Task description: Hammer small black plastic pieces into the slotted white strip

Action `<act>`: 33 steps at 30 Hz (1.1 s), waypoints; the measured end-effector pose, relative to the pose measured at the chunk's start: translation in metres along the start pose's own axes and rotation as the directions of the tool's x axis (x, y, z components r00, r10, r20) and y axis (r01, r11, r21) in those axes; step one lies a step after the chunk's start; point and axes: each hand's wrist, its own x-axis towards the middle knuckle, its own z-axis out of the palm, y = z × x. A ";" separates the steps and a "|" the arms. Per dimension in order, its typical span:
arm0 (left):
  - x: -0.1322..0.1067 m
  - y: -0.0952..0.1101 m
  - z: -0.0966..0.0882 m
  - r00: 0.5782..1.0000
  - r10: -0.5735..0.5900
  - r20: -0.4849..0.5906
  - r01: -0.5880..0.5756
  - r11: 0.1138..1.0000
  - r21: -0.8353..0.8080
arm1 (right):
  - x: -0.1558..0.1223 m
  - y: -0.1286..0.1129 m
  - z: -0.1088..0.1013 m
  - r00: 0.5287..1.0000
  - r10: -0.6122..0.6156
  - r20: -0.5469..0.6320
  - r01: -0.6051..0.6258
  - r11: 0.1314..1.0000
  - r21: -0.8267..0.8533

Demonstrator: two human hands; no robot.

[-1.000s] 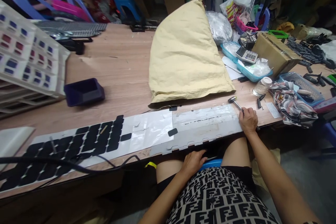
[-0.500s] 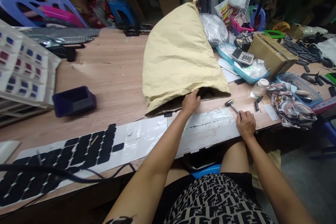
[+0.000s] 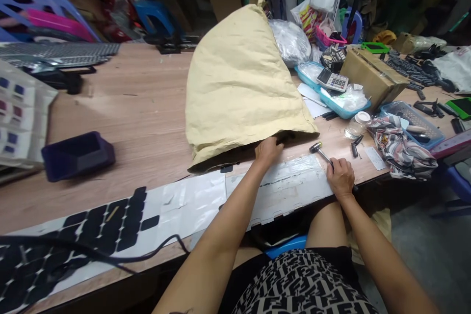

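A large pale-yellow sack [image 3: 239, 78] lies on the table with its mouth facing me. My left hand [image 3: 268, 152] is at that dark mouth, its fingers partly inside and hidden, so what they touch cannot be seen. My right hand [image 3: 340, 176] is closed around the handle of a small hammer [image 3: 322, 152], whose metal head points away from me. Below both hands runs a white board [image 3: 290, 189] along the table's front edge. To its left, black rounded pieces [image 3: 127, 221] lie in rows on white sheeting.
At left stand a dark purple tray [image 3: 79, 157] and a white basket [image 3: 22, 117]. A black cable [image 3: 121, 256] crosses the front left. On the right are a lidded jar [image 3: 356, 125], a patterned cloth [image 3: 399, 147], a calculator [image 3: 333, 80] and a cardboard box [image 3: 371, 76].
My left hand has dipped slightly lower, its fingers further into the sack's mouth. The right hand keeps hold of the hammer. The view has shifted, moving the table's things leftward.
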 end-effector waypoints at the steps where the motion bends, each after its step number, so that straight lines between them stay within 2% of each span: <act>1: -0.014 -0.004 0.000 0.999 0.046 -0.002 -0.046 0.999 0.014 | 0.000 0.000 0.000 1.000 0.005 0.007 -0.006 1.000 0.004; 4: -0.060 -0.017 0.004 0.986 0.163 0.029 -0.164 0.986 0.027 | 0.001 0.000 -0.001 1.000 0.002 0.006 -0.002 1.000 -0.002; 6: -0.085 -0.024 0.012 0.981 0.193 -0.016 -0.193 0.981 0.006 | 0.003 0.001 -0.001 1.000 -0.010 -0.007 0.009 1.000 -0.014; 9: -0.102 -0.031 0.025 0.974 0.204 -0.100 -0.208 0.978 -0.031 | 0.006 0.002 -0.003 1.000 -0.028 -0.007 0.028 0.999 0.023; 14: -0.097 -0.032 0.029 0.970 0.224 -0.097 -0.233 0.968 -0.091 | -0.001 -0.015 -0.020 1.000 -0.013 0.020 0.006 0.955 0.295; 19: -0.097 -0.032 0.025 0.969 0.232 -0.088 -0.242 0.962 -0.124 | -0.020 -0.050 -0.047 0.986 -0.089 0.138 -0.016 0.787 0.616; 21: -0.097 -0.032 0.025 0.968 0.236 -0.087 -0.247 0.960 -0.136 | -0.026 -0.057 -0.050 0.982 -0.104 0.158 -0.024 0.759 0.651; 26: -0.095 -0.033 0.027 0.969 0.230 -0.087 -0.241 0.958 -0.153 | -0.031 -0.058 -0.045 0.967 -0.120 0.226 -0.051 0.776 0.629; 30: -0.095 -0.033 0.028 0.963 0.245 -0.109 -0.261 0.950 -0.171 | -0.031 -0.062 -0.049 0.973 -0.118 0.197 -0.036 0.767 0.640; 33: -0.095 -0.033 0.028 0.963 0.241 -0.117 -0.258 0.951 -0.168 | -0.034 -0.069 -0.052 0.969 -0.168 0.181 0.009 0.758 0.653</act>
